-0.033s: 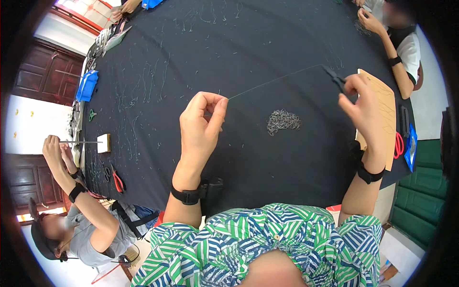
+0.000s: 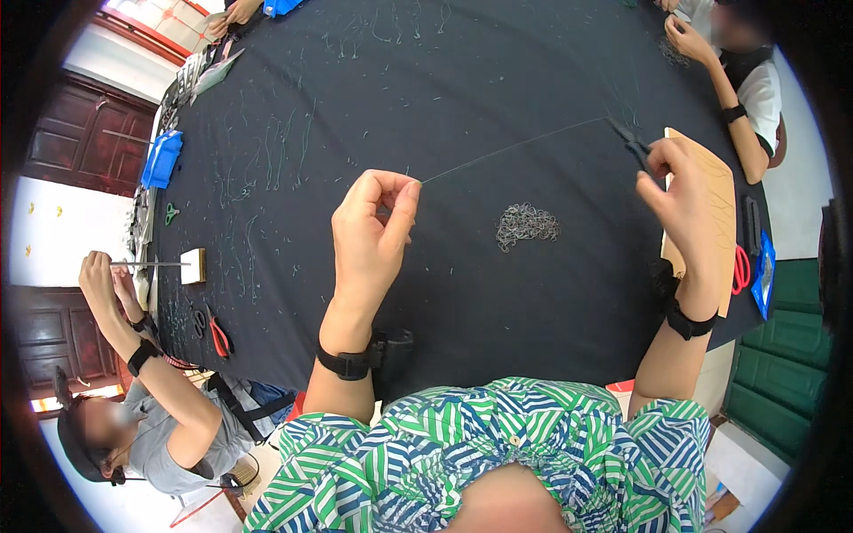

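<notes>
My left hand (image 2: pixel 378 226) is raised over the black table (image 2: pixel 462 71), its thumb and fingers pinched on one end of a thin wire (image 2: pixel 515 148). The wire runs taut up and to the right to dark pliers (image 2: pixel 633 144), which my right hand (image 2: pixel 686 209) grips. Between my hands, a small heap of metal rings (image 2: pixel 527 222) lies on the cloth. Under my right hand lies a wooden board (image 2: pixel 715 182).
Short wire scraps litter the cloth. At left, a person (image 2: pixel 133 355) holds a rod in a wooden block (image 2: pixel 193 266), with red-handled pliers (image 2: pixel 218 336), green scissors (image 2: pixel 171 213) and a blue bin (image 2: pixel 163 158) nearby. Another person (image 2: pixel 737 80) sits top right. A red-handled tool (image 2: pixel 739 268) lies at right.
</notes>
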Tool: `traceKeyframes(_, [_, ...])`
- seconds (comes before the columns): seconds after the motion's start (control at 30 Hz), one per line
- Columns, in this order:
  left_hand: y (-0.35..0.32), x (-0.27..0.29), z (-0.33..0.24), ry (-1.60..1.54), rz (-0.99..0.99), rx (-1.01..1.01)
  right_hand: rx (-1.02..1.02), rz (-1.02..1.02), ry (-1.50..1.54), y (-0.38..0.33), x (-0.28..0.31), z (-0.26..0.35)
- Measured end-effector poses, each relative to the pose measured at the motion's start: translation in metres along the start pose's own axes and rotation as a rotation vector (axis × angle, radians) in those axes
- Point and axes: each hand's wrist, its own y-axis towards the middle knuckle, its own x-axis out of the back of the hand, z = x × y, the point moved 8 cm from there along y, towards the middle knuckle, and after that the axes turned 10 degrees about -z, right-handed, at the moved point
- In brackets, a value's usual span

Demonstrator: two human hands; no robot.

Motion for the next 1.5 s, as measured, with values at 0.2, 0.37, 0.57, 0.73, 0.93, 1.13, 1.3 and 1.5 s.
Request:
traceKeyframes(0.2, [0.003, 0.006, 0.003, -0.012, -0.028, 0.005, -0.314, 0.016, -0.19, 0.001, 0.023, -0.04])
traceKeyframes(0.37, [0.004, 0.009, 0.009, -0.078, -0.084, 0.065, -0.143, -0.042, -0.191, -0.001, 0.02, -0.024])
traceKeyframes(0.57, [0.008, 0.028, 0.015, -0.171, -0.203, 0.014, -0.261, 0.416, -0.093, -0.018, -0.015, -0.005])
traceKeyframes(0.73, [0.006, 0.021, 0.009, -0.226, -0.164, -0.01, -0.232, 0.436, -0.177, -0.027, -0.029, -0.01])
traceKeyframes(0.93, [-0.002, 0.002, 0.001, -0.292, -0.026, 0.015, -0.119, 0.386, -0.288, -0.029, -0.038, -0.001])
traceKeyframes(1.13, [-0.015, -0.019, -0.017, -0.271, 0.138, -0.059, -0.112, 0.096, 0.183, -0.012, -0.03, 0.048])
traceKeyframes(1.3, [-0.022, -0.028, -0.019, -0.254, 0.224, -0.003, -0.554, 0.757, 1.104, -0.044, -0.075, 0.116])
traceKeyframes(1.5, [-0.024, -0.035, -0.026, -0.211, 0.274, -0.026, -0.563, 0.691, 1.17, -0.057, -0.099, 0.108])
